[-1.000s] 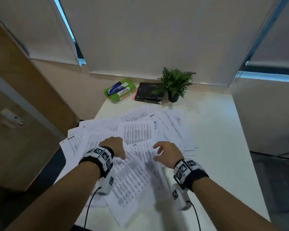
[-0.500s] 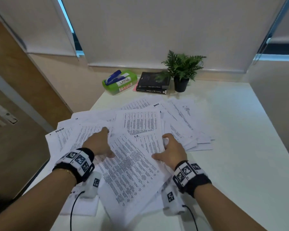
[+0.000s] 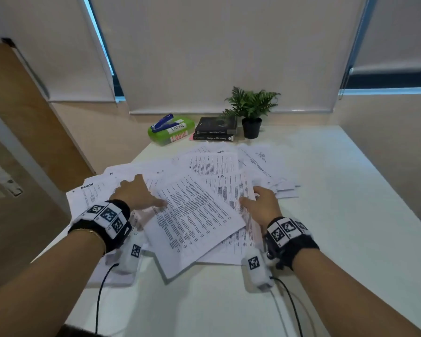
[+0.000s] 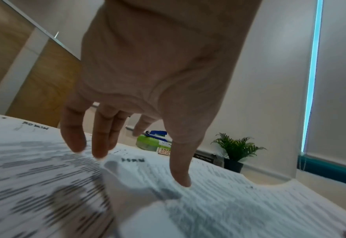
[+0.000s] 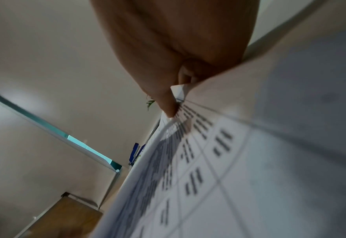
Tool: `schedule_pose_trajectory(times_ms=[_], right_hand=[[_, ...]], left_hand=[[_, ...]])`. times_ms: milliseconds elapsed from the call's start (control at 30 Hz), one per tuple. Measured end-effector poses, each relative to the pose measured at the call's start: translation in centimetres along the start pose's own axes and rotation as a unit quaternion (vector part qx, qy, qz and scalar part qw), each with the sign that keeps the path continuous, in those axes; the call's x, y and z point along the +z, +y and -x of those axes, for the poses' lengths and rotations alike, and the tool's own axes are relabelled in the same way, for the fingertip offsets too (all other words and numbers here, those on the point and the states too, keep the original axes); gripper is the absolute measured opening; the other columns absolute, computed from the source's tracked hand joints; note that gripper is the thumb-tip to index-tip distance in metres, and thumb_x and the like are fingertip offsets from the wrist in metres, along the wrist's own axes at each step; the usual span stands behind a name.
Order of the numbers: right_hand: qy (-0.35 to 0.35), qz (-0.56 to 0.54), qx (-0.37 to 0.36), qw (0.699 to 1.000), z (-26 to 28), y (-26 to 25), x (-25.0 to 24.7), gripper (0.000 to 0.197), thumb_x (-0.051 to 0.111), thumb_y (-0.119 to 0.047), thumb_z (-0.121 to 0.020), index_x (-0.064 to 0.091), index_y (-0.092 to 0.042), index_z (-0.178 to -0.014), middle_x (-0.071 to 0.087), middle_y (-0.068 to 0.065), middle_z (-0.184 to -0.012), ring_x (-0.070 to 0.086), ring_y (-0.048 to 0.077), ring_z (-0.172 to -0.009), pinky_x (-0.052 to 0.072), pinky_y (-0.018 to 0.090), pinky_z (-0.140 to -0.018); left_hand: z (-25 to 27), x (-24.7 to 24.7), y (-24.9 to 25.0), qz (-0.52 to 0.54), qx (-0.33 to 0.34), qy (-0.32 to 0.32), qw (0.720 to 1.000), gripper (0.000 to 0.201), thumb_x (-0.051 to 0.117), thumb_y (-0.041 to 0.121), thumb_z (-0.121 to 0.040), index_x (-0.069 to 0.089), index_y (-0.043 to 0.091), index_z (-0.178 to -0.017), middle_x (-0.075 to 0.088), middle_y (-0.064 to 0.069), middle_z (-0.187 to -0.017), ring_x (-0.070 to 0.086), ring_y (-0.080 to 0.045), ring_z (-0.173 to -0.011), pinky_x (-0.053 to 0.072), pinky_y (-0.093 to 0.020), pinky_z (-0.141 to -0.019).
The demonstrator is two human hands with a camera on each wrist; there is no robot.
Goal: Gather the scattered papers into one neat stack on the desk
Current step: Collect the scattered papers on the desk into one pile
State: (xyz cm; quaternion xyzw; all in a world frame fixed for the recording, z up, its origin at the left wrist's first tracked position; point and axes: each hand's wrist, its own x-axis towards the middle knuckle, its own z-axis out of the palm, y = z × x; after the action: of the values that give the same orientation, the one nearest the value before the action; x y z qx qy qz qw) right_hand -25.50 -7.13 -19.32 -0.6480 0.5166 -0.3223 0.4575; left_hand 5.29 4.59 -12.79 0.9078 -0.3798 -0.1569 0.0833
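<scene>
Behind papers [image 3: 199, 210]: stapler box [image 3: 171, 131] | books [image 3: 215, 132] | plant [image 3: 252, 113] (far edge) | left hand [image 3: 136, 193] flat | right hand [image 3: 263, 205] grip pinching sheets

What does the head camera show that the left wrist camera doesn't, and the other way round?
Only the head view: the right hand at the right edge of the papers, both wristbands, and the whole spread on the desk.
Only the left wrist view: the left hand from beneath, fingers straight, tips touching the sheets.
Both: papers, stapler, green box, books, plant.
</scene>
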Motion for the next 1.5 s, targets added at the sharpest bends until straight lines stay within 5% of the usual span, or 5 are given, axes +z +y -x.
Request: schedule_pose_trajectory(times_ms=[133,533,767,1033,1500], right_hand=[[-0.050,-0.056,0.006,0.997,1.8,0.1,-1.1,0.033,0.078,-0.017,-0.089,0.065,-0.018,-0.119,0.071,-0.003,-0.119,0.069,0.021,-0.111,0.053,0.044,-0.105],[0.054,-0.036,-0.028,0.998,3.9,0.5,-0.6,0.034,0.052,-0.038,-0.106,0.070,-0.010,-0.110,0.073,0.004,-0.106,0.067,0.026,-0.098,0.049,0.033,-0.082],[0.039,-0.092,-0.009,0.995,3.2,0.9,-1.7,0.029,0.049,-0.014,-0.107,0.064,-0.010,-0.132,0.069,0.003,-0.125,0.066,0.021,-0.107,0.049,0.024,-0.081],[-0.072,-0.336,0.095,0.935,2.8,0.7,-3.7,0.041,0.048,-0.048,-0.106,0.069,-0.021,-0.128,0.076,0.006,-0.125,0.072,0.026,-0.116,0.052,0.046,-0.104],[-0.045,-0.181,0.003,0.982,-1.2,3.1,-5.9,0.091,0.074,0.004,-0.087,0.031,-0.036,-0.156,0.065,-0.002,-0.140,0.065,0.021,-0.124,0.048,0.053,-0.111]], left_hand=[[3.3,1.8,-0.5,0.027,0.002,-0.043,0.999,0.126,0.084,0.072,-0.070,0.043,-0.017,-0.148,0.073,-0.020,-0.086,0.068,-0.022,-0.060,0.055,-0.038,-0.054],[6.0,1.6,-2.1,0.219,0.015,0.186,0.958,0.013,0.074,0.017,-0.095,0.074,0.004,-0.097,0.075,-0.012,-0.093,0.073,-0.038,-0.094,0.057,-0.039,-0.071],[5.3,-0.9,1.1,0.415,0.086,0.295,0.857,0.018,0.052,0.026,-0.112,0.050,0.008,-0.108,0.051,0.006,-0.086,0.051,-0.019,-0.079,0.040,-0.036,-0.066],[5.3,2.3,7.1,0.299,0.219,0.165,0.914,0.050,0.061,0.053,-0.103,0.047,0.018,-0.069,0.049,0.003,-0.064,0.047,-0.017,-0.059,0.030,-0.032,-0.054],[-0.7,4.8,6.7,0.131,0.002,0.078,0.988,0.091,0.087,0.061,-0.076,0.048,0.004,-0.134,0.062,-0.016,-0.125,0.064,-0.039,-0.112,0.056,-0.043,-0.085]])
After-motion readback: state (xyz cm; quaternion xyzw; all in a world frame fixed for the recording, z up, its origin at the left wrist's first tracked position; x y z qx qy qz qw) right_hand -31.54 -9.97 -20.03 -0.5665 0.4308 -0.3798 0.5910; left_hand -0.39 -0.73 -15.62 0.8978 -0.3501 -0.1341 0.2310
